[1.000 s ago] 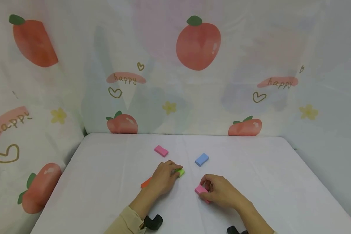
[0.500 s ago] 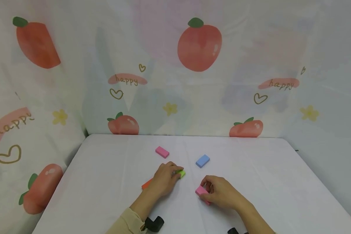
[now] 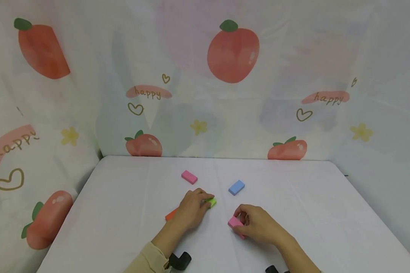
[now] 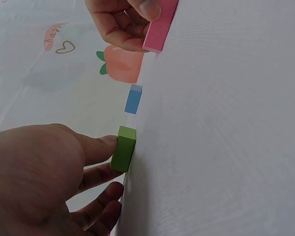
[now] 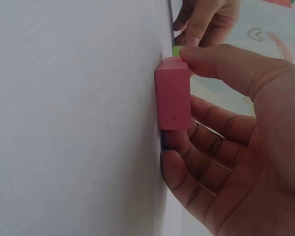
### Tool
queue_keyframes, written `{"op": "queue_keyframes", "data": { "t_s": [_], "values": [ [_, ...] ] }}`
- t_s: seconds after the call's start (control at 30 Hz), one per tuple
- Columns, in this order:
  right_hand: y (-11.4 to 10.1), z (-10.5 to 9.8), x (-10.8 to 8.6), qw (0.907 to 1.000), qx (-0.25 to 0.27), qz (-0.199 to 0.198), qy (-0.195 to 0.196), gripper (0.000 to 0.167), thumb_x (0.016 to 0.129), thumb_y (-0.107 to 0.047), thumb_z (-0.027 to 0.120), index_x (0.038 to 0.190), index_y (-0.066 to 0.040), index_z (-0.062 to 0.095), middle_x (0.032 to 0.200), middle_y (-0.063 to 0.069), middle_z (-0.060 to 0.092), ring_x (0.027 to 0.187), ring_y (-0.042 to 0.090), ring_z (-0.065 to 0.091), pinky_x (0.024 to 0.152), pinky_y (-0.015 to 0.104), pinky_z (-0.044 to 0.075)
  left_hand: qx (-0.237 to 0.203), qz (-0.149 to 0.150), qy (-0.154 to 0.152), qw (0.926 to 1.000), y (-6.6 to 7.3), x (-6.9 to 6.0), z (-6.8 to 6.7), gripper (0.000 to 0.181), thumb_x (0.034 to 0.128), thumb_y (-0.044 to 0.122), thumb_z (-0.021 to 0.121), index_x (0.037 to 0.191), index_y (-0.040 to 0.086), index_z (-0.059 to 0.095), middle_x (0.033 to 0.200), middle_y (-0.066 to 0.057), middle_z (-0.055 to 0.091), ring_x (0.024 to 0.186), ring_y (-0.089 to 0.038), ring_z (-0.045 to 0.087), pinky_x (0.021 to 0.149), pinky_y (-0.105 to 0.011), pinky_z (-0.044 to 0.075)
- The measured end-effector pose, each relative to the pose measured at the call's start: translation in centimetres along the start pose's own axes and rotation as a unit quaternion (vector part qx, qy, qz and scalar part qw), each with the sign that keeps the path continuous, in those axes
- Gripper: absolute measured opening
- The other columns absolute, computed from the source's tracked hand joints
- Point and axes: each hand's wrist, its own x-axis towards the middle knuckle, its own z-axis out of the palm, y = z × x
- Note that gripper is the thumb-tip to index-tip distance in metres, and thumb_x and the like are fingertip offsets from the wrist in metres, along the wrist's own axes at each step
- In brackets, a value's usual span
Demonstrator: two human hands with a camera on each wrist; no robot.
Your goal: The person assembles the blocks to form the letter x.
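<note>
Nothing on the surface [image 3: 106, 216] has visibly shifted since the earlier frame, so the work seems paused. Leftmost, an orange block [image 3: 171, 214] lies partly hidden by the left hand [image 3: 191, 208]; a far pink block [image 3: 189, 177] lies beyond. That hand pinches a green block [image 4: 123, 150], closed to its width. Farther right, a blue block [image 3: 237, 187] lies untouched. Nearest, the right hand [image 3: 257, 224] grips the near pink block [image 3: 235, 222] between thumb and fingers, apart from the green one.
</note>
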Motion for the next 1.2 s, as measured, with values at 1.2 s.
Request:
{"op": "queue_keyframes", "data": {
  "t_s": [1.2],
  "values": [
    [-0.10,0.07,0.16,1.0000,-0.001,-0.004,0.000,0.030,0.083,-0.031,0.086,0.102,-0.016,0.068,0.081,-0.006,0.059,0.067,0.005,0.052,0.061,0.023,0.044,0.002,0.008,-0.005,1.0000,0.06,-0.14,-0.15,0.027,0.0981,0.019,0.071,0.125,0.021,0.077,0.113,0.002,0.070,0.098,-0.018,0.056,0.079,-0.029,0.049]
  ]
}}
